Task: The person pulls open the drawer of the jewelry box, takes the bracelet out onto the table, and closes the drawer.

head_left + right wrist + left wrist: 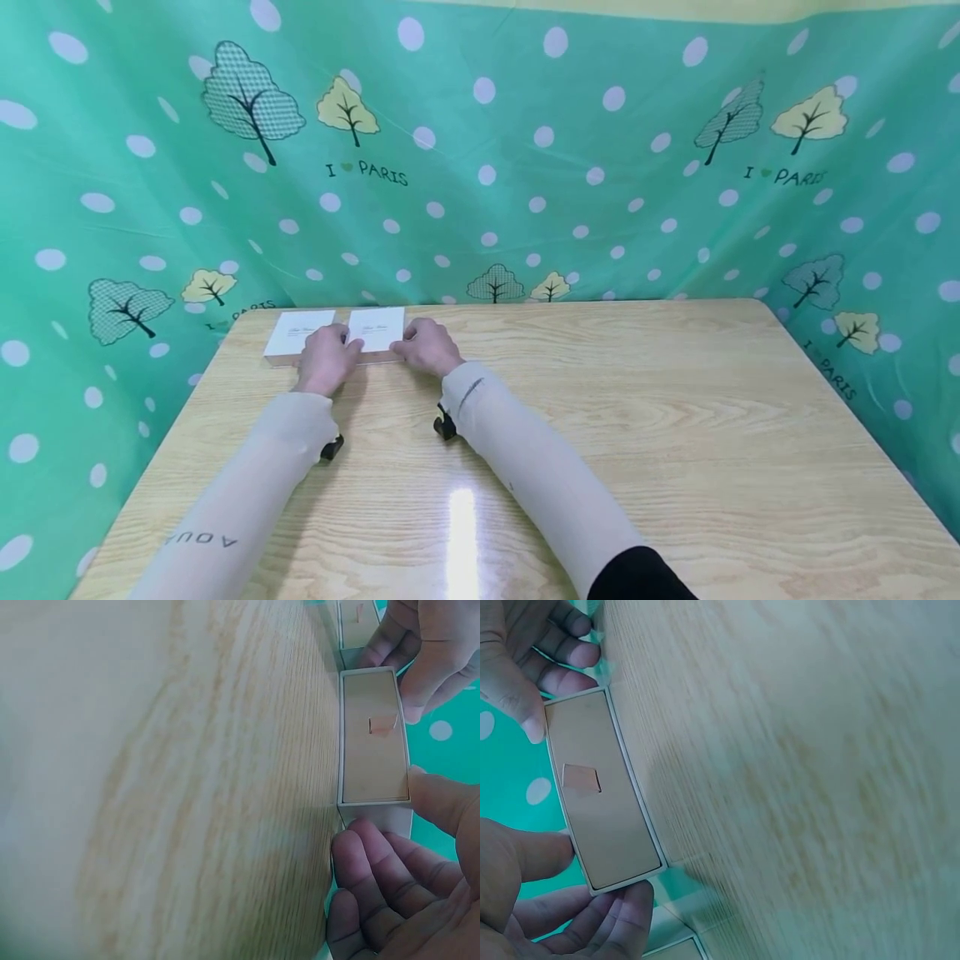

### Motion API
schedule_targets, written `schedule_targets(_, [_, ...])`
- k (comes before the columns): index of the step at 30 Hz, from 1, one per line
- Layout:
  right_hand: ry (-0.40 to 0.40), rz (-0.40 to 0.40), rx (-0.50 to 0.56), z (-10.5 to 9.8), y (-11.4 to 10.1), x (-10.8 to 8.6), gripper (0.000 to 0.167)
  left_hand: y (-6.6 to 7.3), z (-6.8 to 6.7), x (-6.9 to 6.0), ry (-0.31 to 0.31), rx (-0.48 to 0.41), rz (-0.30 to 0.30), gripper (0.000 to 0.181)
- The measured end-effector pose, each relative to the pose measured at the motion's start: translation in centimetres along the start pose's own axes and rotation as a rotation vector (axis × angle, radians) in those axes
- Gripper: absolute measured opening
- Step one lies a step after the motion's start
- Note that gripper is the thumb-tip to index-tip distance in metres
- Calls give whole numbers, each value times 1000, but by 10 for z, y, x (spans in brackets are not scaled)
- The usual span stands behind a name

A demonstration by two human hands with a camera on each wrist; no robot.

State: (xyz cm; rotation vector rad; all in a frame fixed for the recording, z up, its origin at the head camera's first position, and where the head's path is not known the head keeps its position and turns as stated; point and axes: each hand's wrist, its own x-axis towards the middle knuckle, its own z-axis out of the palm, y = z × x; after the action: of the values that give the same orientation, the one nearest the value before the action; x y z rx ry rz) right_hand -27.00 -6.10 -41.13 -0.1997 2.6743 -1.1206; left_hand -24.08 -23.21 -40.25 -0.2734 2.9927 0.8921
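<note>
Two white drawer boxes stand side by side at the far left of the table. Both my hands are at the right-hand drawer box (382,325). With thumb and fingers, my left hand (327,360) grips its left end, and my right hand (431,347) holds its right end. In the left wrist view, its beige drawer front (607,832) with a small pinkish pull tab (580,778) faces me. The drawer looks closed. Left of it, the other drawer box (296,329) is partly hidden behind my left hand, whose fingers reach between the two boxes.
The boxes stand on a light wood-grain table (637,400) close to its back edge. Behind and beside the table hangs a green curtain (517,208) with white dots and printed trees. A bright light reflection (462,542) lies on the tabletop between my forearms.
</note>
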Motion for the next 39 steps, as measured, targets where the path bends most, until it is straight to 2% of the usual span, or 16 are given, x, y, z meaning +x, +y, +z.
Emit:
schedule_targets(12, [-12, 19, 53, -4, 4, -3, 39, 1, -1, -1, -14, -14, 2, 48])
schedule_targets(26, [-18, 47, 83, -7, 9, -5, 37, 3, 2, -3, -32, -102, -22, 51])
schedule_targets(39, [-15, 62, 70, -8, 11, -8, 36, 4, 4, -6, -34, -141, 16, 49])
